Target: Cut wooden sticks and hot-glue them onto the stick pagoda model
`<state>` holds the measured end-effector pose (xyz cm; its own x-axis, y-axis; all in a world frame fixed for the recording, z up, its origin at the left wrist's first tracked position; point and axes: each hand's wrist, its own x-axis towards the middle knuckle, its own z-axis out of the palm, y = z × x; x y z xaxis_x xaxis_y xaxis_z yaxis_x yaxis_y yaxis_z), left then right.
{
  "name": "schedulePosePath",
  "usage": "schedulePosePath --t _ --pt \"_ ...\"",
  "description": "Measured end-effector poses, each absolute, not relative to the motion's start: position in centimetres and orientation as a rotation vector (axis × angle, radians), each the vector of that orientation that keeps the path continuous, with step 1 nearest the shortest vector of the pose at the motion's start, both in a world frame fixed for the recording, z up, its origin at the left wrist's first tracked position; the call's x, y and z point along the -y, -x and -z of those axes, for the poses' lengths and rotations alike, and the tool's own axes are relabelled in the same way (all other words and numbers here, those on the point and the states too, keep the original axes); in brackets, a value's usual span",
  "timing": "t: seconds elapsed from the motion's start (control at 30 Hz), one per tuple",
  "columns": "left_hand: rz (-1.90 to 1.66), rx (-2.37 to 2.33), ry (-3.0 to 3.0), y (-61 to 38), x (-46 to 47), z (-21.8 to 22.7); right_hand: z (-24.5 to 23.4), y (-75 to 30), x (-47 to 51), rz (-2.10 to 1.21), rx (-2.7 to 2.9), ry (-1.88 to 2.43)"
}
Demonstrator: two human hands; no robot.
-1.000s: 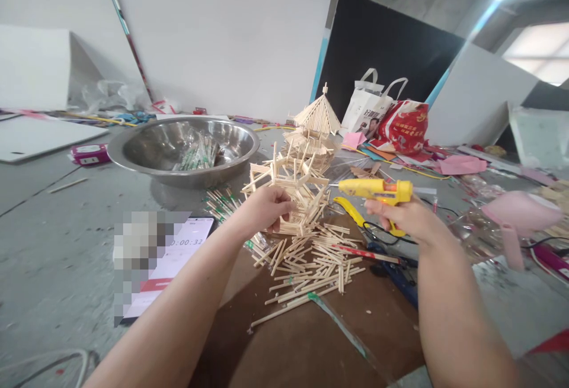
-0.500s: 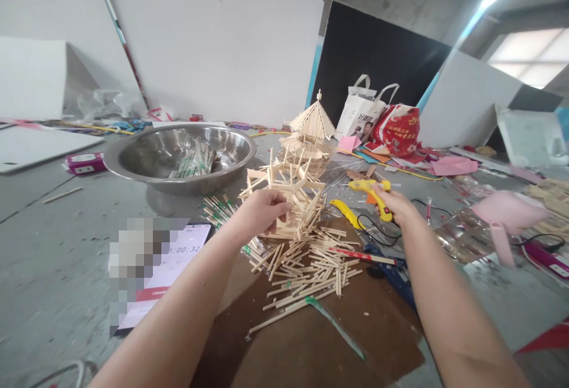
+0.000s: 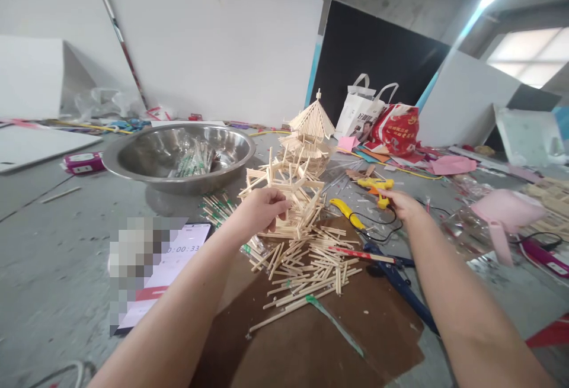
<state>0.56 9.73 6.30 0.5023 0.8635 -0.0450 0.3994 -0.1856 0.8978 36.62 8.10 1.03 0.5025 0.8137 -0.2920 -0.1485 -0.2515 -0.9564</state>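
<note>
My left hand [image 3: 260,210] is closed on the left side of a half-built lattice of wooden sticks [image 3: 291,189], holding it upright on the brown cardboard sheet [image 3: 311,334]. A pile of loose sticks [image 3: 306,266] lies in front of the lattice. My right hand [image 3: 402,204] reaches out to the right, low over the floor. Its fingertips are on the handle of a yellow glue gun [image 3: 376,185], which rests on the floor with its black cord [image 3: 377,231] curling back toward me.
A steel bowl [image 3: 133,160] holding wrapped sticks stands at the back left. A finished stick pagoda [image 3: 311,130] rises behind the lattice. Nearby are a phone showing a timer [image 3: 182,252], a yellow cutter [image 3: 344,209], a blue-handled tool [image 3: 402,284], bags [image 3: 393,127] and a pink object [image 3: 507,213].
My right hand has lowered the glue gun from in front of the lattice down to the floor on the right. My left hand has kept its hold on the lattice.
</note>
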Motion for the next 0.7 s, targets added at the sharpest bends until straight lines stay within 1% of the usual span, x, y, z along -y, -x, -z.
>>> schedulePosePath --t 0.17,0.33,0.7 --pt "-0.6 -1.043 -1.813 -0.4 -9.9 -6.0 -1.6 -38.0 -7.8 -0.97 0.455 1.568" --pt "-0.611 -1.049 -1.796 -0.5 -9.8 -6.1 -1.7 -38.9 -9.2 -0.898 0.426 1.461" --pt "-0.662 -1.086 -1.771 -0.3 -9.5 -6.4 1.7 -39.0 -13.8 -0.942 0.438 1.495"
